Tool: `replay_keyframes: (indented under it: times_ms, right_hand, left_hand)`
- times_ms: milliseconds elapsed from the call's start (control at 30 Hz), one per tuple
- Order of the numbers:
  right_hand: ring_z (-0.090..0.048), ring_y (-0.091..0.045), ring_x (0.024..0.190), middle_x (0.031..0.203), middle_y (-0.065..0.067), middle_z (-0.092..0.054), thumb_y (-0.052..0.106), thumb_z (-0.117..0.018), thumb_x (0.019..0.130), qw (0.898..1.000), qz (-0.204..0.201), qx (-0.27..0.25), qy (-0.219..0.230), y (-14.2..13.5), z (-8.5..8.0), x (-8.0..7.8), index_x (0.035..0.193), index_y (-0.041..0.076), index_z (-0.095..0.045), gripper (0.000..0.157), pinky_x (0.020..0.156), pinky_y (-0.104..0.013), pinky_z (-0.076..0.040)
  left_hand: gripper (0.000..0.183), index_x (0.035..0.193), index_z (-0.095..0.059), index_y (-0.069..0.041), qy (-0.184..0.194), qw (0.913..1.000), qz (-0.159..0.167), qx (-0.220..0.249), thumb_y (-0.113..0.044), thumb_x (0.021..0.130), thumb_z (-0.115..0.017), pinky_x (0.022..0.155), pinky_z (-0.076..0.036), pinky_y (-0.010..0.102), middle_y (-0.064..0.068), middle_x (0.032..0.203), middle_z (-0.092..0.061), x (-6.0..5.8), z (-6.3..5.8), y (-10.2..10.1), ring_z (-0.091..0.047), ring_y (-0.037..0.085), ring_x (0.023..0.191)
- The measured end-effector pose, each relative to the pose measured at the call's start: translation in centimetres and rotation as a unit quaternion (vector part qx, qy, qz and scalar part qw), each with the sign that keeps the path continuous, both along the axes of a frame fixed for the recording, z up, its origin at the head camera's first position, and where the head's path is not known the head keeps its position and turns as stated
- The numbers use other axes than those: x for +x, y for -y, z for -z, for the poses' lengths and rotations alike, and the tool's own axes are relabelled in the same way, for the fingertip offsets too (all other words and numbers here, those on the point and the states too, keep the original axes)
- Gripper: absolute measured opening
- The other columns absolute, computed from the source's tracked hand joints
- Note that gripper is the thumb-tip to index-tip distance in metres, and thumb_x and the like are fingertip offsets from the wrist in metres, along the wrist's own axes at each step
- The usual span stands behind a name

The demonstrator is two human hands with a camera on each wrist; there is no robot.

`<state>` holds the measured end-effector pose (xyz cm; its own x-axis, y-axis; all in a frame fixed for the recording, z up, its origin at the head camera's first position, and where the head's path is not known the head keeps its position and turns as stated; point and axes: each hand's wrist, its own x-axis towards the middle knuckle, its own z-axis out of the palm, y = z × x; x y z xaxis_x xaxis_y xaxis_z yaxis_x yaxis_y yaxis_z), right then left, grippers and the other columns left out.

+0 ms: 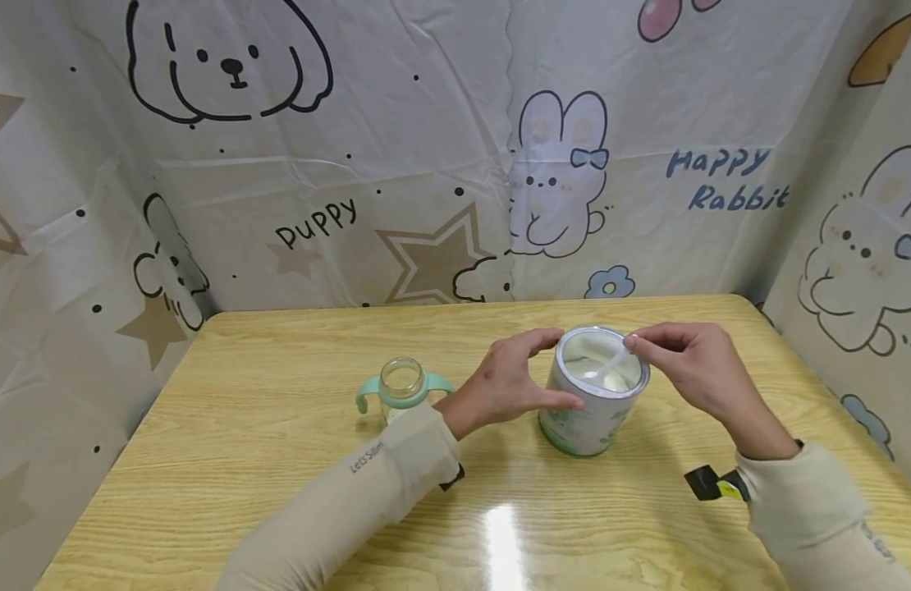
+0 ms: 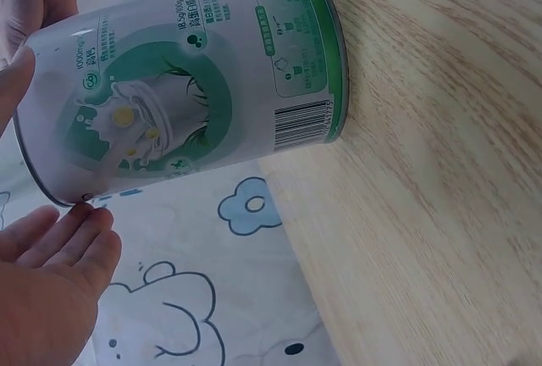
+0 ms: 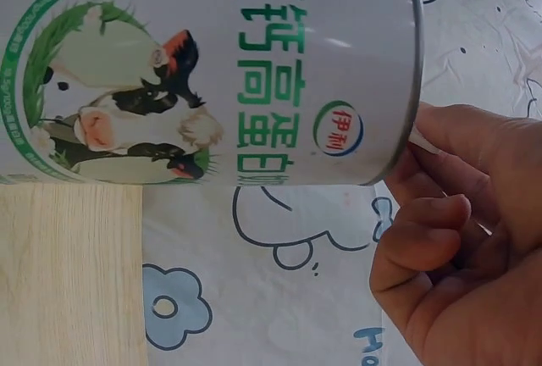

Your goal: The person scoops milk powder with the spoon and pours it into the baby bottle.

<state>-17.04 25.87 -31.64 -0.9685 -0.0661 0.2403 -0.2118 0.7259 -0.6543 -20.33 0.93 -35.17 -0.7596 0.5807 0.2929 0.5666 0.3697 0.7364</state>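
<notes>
A round milk powder can [image 1: 584,423] with white and green printing stands upright and uncovered on the table, pale powder inside. My left hand [image 1: 507,377] holds it near the top, thumb in front and fingers round the far side. In the left wrist view, the left fingertips [image 2: 97,222] lie along the rim. My right hand [image 1: 695,365] pinches the handle of a white scoop [image 1: 611,363] at the can's right rim; the scoop's other end reaches down to the powder. The right wrist view shows the handle end [image 3: 423,141] between thumb and fingers.
A baby bottle [image 1: 402,386] with mint-green handles and an uncovered neck stands left of the can, partly hidden behind the left forearm. The wooden table [image 1: 278,460] ends at a patterned cloth [image 1: 396,164] at the back and sides.
</notes>
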Motion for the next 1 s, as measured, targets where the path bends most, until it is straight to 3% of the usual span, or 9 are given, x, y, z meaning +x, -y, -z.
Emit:
replay_keyframes:
  times_ms: [233,767,1000]
  right_hand:
    - [-0.057,-0.022,0.084,0.105,-0.018,-0.072,0.028,-0.068,0.097,1.000,-0.008,0.015,0.026,0.5,0.0,0.0,0.108,-0.003,-0.075,0.033,0.064,-0.022,-0.049]
    - [-0.057,-0.019,0.076,0.093,-0.010,-0.073,0.028,-0.070,0.096,0.997,-0.052,0.013,0.058,1.4,-0.5,0.1,0.103,-0.001,-0.076,0.030,0.059,-0.025,-0.047]
    - [-0.057,-0.020,0.079,0.092,-0.006,-0.073,0.028,-0.070,0.096,0.996,-0.058,0.004,0.073,1.6,-0.7,0.0,0.102,0.001,-0.077,0.029,0.063,-0.026,-0.047]
  left_hand:
    - [0.076,0.138,-0.057,-0.010,0.001,1.0000,-0.009,-0.003,-0.033,0.074,-0.090,0.109,-0.042,0.027,-0.002,0.136,-0.061,0.0,0.1,-0.1,-0.051,0.008,0.128]
    - [0.074,0.138,-0.057,-0.009,0.005,0.9997,-0.022,-0.013,-0.031,0.076,-0.090,0.109,-0.042,0.028,0.001,0.137,-0.060,0.0,0.2,-0.3,-0.053,0.011,0.129]
    - [0.074,0.138,-0.057,-0.010,0.006,0.9996,-0.023,-0.014,-0.031,0.076,-0.089,0.109,-0.042,0.027,-0.001,0.137,-0.061,-0.1,0.2,-0.3,-0.053,0.009,0.128]
